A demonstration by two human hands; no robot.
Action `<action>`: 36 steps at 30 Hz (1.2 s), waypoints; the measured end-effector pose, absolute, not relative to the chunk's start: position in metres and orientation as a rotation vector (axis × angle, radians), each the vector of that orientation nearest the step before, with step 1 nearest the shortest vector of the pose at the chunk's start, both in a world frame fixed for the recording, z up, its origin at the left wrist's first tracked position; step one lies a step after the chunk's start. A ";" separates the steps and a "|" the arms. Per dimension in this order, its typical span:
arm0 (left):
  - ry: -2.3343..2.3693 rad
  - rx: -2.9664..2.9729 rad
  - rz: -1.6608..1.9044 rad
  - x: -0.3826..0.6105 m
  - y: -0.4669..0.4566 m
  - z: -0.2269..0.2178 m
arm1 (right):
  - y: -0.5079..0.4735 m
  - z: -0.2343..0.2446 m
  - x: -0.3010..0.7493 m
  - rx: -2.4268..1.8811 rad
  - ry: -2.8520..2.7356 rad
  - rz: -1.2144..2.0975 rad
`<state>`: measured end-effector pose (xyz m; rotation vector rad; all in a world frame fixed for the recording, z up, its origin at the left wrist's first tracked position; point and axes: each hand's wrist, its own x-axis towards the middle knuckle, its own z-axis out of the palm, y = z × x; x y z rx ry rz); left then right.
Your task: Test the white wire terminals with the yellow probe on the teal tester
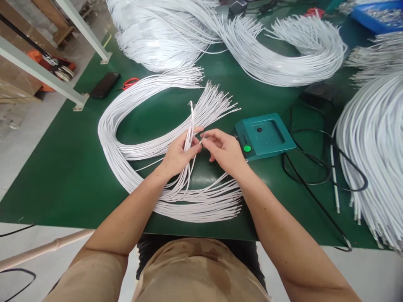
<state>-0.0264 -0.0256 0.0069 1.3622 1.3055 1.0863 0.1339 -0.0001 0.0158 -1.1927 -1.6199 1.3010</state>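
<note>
My left hand is closed around a small bunch of white wires, whose ends stick up above the fingers. Thumb and forefinger of my right hand pinch the tip of a single wire just beside the left thumb. Under and around both hands lies a curved bundle of white wires, its ends fanned out to the right in several groups. Right of my right hand stands a teal device with a round green button and a recess in its top.
More white wire bundles lie at the back, with another large one at the right. A black cable loops across the green table. Scissors and a dark phone-like object are at the left; a blue tray sits back right.
</note>
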 end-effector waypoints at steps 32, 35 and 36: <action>1.466 1.235 0.929 -0.021 -0.019 -0.008 | 0.031 0.027 0.166 -1.130 -2.782 -0.144; 1.484 1.253 0.921 -0.019 -0.018 -0.008 | 0.029 0.028 0.168 -1.148 -2.759 -0.144; 1.485 1.255 0.917 -0.019 -0.019 -0.008 | 0.028 0.028 0.170 -1.170 -2.725 -0.154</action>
